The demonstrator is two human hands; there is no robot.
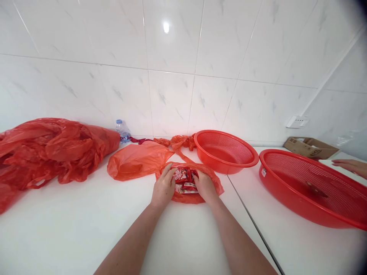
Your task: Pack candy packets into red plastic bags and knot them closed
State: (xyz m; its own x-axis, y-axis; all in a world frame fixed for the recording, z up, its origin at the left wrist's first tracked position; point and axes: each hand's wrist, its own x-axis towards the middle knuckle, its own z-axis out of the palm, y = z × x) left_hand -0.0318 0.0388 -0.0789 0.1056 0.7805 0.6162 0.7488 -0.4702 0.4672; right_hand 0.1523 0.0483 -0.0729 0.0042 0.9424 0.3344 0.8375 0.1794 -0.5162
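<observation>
Right here we're bracketing small, glossy red-and-white packets (pixel 183 175) in a thin red plastic bag (pixel 187 198) on the flat white table (pixel 86 225), left hand (pixel 164 187) and right hand (pixel 205 186) curved; whether they're gripping, we can't tell.

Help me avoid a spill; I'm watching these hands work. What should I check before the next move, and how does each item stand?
1. Left hand and right hand at the packets, one on either side: ok.
2. Red bag showing around the packets: ok.
3. Every packet fully in view: not ok, the hands cover parts of them.
4. Bag clear of the smaller basket: cannot tell, their edges look very close.
5. Bottle upright: ok, it stands near the wall.
6. Other person's hand away from the packets: ok, it is beyond the larger basket.
</observation>
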